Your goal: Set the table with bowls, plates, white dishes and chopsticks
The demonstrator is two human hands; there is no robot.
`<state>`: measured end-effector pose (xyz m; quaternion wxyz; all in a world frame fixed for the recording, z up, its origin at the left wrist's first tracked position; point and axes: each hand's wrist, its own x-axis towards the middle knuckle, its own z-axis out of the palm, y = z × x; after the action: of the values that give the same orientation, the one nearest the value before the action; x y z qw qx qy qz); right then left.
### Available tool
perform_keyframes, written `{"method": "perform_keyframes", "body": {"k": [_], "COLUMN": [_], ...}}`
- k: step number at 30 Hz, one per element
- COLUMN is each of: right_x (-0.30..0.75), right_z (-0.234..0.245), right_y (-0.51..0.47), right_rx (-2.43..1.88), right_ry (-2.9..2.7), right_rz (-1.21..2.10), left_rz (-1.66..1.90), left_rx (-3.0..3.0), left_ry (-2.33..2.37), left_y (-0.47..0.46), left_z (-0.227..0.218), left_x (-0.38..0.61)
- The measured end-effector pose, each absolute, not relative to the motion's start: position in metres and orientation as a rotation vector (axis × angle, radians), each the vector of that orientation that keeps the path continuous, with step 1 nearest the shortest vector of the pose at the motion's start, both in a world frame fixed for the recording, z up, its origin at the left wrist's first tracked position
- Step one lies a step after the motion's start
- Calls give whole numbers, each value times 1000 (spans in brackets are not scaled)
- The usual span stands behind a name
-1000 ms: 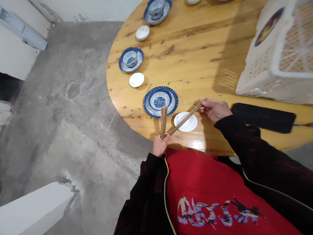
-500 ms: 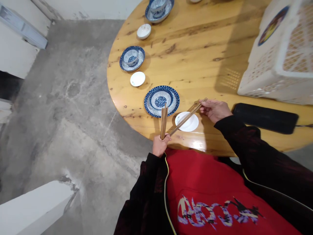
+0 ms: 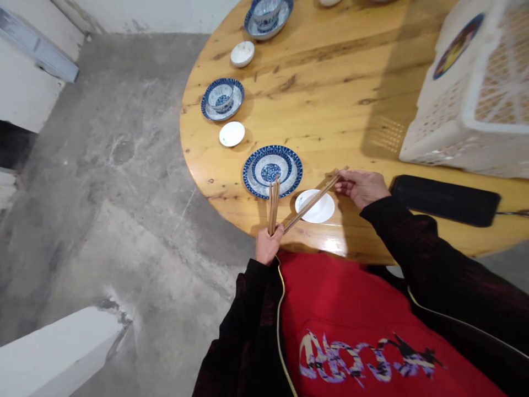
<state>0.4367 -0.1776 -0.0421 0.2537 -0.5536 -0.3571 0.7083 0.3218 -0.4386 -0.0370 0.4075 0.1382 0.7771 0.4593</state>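
My left hand [image 3: 268, 246] is closed round the lower ends of a bundle of brown wooden chopsticks [image 3: 273, 207] that stands up at the near edge of the round wooden table [image 3: 330, 94]. My right hand [image 3: 363, 186] pinches the far end of a pair of chopsticks [image 3: 316, 198] that slants from it down to my left hand, passing over a small white saucer [image 3: 317, 208]. Just beyond the bundle sits a blue patterned plate with a bowl on it [image 3: 271, 169].
Further along the table's left edge are another small white saucer [image 3: 232, 134], a blue plate with bowl [image 3: 222, 98], a small white bowl [image 3: 242, 53] and a third blue set [image 3: 268, 15]. A white plastic basket [image 3: 475, 94] and a black flat case [image 3: 444, 199] lie at right. Concrete floor at left.
My left hand with the bundle has shifted slightly left and closer to the table's edge. My right hand has barely moved.
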Motion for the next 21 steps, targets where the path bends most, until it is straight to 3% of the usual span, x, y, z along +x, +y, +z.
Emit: {"method": "perform_keyframes", "body": {"k": [9,21], "right_x": [485,505], "right_z": [-43,3], "right_y": [-193,-299], "right_rx": [-1551,-1407], "right_ry": [-902,-1094], "right_rz": [1731,1570], "left_rz": [1136,1111], "left_rx": [306,606], "left_ry": [2186,1694], "left_y": [-456,-447], "left_z": [-8,8], "left_x": [306,319]}}
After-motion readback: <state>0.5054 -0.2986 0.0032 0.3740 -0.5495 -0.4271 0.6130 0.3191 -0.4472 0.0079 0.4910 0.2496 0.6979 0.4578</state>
